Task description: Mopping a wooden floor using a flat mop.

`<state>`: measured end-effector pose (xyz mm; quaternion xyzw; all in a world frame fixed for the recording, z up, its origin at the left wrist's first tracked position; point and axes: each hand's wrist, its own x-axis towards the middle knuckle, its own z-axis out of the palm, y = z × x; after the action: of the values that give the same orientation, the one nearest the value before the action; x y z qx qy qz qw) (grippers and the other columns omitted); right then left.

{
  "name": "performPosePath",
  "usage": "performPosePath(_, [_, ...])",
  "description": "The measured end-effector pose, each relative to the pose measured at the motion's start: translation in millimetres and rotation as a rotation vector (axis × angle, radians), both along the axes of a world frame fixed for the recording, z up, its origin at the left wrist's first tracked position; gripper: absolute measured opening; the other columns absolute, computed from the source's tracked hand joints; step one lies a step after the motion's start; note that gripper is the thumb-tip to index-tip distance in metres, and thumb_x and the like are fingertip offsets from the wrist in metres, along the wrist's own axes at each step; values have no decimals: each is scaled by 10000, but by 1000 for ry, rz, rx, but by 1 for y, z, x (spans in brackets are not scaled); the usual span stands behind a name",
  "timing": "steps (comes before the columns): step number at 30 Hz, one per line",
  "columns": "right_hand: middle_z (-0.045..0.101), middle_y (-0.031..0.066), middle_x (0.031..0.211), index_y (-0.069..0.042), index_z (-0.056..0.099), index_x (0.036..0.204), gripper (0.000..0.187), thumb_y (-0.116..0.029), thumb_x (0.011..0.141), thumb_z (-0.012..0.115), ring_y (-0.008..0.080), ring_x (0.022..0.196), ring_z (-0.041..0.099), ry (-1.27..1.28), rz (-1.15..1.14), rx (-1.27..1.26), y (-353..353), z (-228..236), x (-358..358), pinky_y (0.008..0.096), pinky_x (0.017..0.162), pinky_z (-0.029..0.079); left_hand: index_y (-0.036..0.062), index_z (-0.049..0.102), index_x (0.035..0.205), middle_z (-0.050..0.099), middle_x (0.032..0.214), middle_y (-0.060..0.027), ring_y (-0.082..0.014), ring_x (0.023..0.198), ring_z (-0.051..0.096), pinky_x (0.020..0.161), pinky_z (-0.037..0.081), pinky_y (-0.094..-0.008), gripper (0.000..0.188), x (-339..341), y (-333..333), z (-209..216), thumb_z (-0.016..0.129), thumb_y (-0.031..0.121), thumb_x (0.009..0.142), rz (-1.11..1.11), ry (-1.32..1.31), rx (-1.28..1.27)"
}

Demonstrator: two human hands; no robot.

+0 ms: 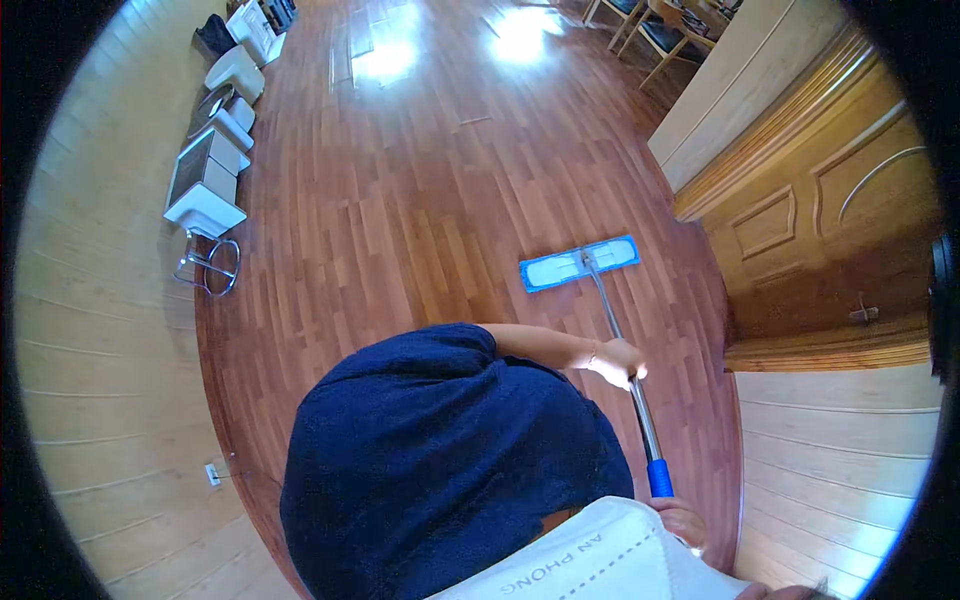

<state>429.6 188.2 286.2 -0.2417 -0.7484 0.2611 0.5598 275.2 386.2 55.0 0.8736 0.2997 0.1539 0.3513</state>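
A flat mop with a blue-edged white head [553, 271] lies on the reddish-brown wood floor, ahead and right of me. From the head, its metal pole [641, 415] slants back toward me and ends in a blue grip [659, 478]. My left hand [616, 362] reaches across from the navy sleeve and is wrapped round the middle of the pole. Closer to me, my right hand [680, 522] is closed at the top end of the pole, just behind the blue grip. White material in front hides part of the right hand.
A pale wall runs along the left, with a chrome-framed stool [211, 262] and several white objects [207, 180] beside it. To the right stands a carved wooden door [800, 220]. Wooden chairs [668, 45] are at the far right. Thin strips lie on the far floor.
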Motion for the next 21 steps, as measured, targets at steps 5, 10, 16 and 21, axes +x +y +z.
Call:
performPosePath(5, [576, 115, 618, -20, 535, 856, 169, -126, 853, 667, 223, 523, 585, 101, -67, 6, 33, -16, -23, 402, 525, 553, 90, 575, 738, 608, 750, -121, -347, 758, 614, 605, 463, -470, 100, -30, 21, 9, 641, 141, 684, 152, 58, -22])
performPosePath(10, [614, 128, 701, -22, 526, 916, 61, -57, 866, 524, 257, 653, 602, 21, -143, 29, 74, -40, -75, 432, 682, 548, 102, 558, 735, 596, 799, -108, -342, 844, 607, 629, 464, -466, 110, -85, 60, -38, 630, 110, 653, 338, 4, 73])
performPosePath(16, [654, 90, 832, -62, 562, 931, 121, -11, 843, 626, 308, 861, 651, -138, -8, -128, 106, -80, -145, 415, 796, 517, 107, 579, 695, 609, 742, -111, -344, 774, 619, 616, 472, -451, 129, -205, 83, -84, 673, 160, 624, 536, -35, 94])
performPosePath(21, [661, 93, 907, -80, 619, 926, 210, 34, 756, 666, 274, 996, 631, -218, 164, -304, 124, -94, -208, 368, 882, 486, 173, 594, 760, 626, 883, -51, -303, 938, 620, 666, 511, -458, 129, -302, 71, -104, 672, 172, 658, 737, 154, 35])
